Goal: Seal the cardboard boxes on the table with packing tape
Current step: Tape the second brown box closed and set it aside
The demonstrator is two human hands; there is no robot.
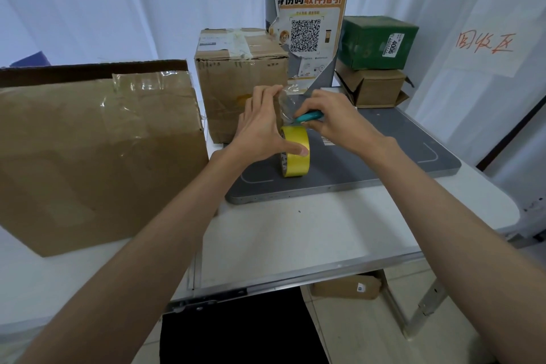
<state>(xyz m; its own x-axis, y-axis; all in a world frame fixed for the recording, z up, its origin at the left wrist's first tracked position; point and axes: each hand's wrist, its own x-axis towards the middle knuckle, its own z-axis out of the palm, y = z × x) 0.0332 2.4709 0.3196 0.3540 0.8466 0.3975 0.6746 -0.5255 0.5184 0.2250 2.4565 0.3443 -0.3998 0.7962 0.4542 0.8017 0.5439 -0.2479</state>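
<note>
Tape strip pulled up from the roll, cutter at its base

While the yellow tape roll (295,151) stands on edge on the grey platform (384,156), its hole faces left and right, so its axis runs across the head view. The left hand (263,124) lies over the roll's left side, thumb pressed on the tread, fingertips pinching the top of a clear tape strip (285,103) that rises nearly upright from the roll. The right hand (328,118) is curled round a teal cutter (308,117), whose tip points left and touches the strip just above the roll.

A big cardboard box (97,154) sits on the white counter (295,233) at the left, its top patched with shiny clear tape, a dark flap standing behind. A smaller cardboard box (236,68), already taped and scuffed, stands just behind the left hand, partly hidden by it. Behind the hands rises a grey kiosk post (310,23) bearing an orange QR poster. At the right rear, a green box (378,41) is stacked on an open brown carton (375,89). Another carton (345,287) lies on the floor under the counter
</note>
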